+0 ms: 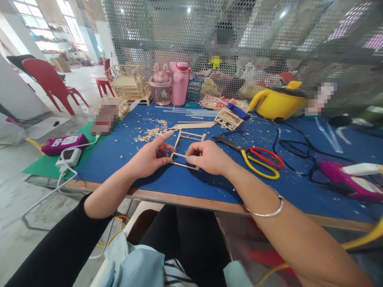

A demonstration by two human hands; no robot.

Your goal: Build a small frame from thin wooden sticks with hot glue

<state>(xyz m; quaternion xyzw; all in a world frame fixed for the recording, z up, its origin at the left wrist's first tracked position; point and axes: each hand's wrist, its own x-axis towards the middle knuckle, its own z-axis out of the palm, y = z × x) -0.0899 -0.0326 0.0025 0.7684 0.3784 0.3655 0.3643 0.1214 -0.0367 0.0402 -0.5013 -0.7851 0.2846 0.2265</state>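
Note:
A small rectangular frame of thin wooden sticks [184, 165] lies on the blue table mat in front of me. My left hand [149, 156] holds its near left corner between thumb and curled fingers, the index finger stretched out. My right hand [208, 156] pinches the right part of a cross stick [180, 154] near the frame's front side. The fingertips hide part of the right side. Loose wooden sticks [196, 124] lie behind the frame. To the right are scissors [243, 150] with red and yellow handles, blades partly apart.
Wood scraps [154, 131] lie behind my left hand. A small wooden stick model [229, 118], a yellow pot [278, 104], a pink flask [180, 85] and a clear bottle [161, 89] stand farther back. Black cables [299, 149] and a magenta tool [338, 181] are on the right.

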